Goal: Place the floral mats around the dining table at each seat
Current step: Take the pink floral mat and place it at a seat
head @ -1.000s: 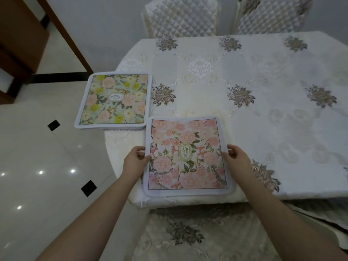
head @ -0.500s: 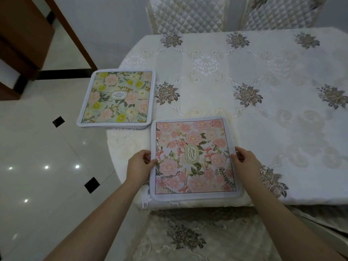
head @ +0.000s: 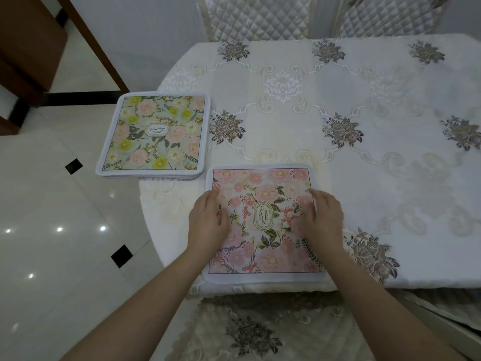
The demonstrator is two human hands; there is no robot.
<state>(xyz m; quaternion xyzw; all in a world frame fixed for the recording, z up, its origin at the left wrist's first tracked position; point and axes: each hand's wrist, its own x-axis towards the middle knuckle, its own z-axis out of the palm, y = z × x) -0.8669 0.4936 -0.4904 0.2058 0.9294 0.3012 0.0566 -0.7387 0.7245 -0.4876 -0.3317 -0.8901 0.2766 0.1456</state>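
A pink floral mat (head: 263, 186) with a "GARDEN" oval lies flat at the near edge of the dining table (head: 338, 157), in front of the near seat. My left hand (head: 207, 222) rests palm down on the mat's left part, fingers together. On its right part lies my right hand (head: 321, 217), also flat. A stack of mats with a green and yellow floral mat (head: 153, 134) on top sits on the table's left corner, partly overhanging the edge.
The table wears a cream cloth with embroidered dark roses. A chair seat (head: 255, 332) with matching fabric is below the near edge. Two quilted chair backs (head: 257, 16) stand at the far side. Glossy tile floor (head: 52, 230) lies to the left.
Both hands have left the pink mat's side edges and moved inward onto its top, lying flat. The mat rests on the table near the edge.
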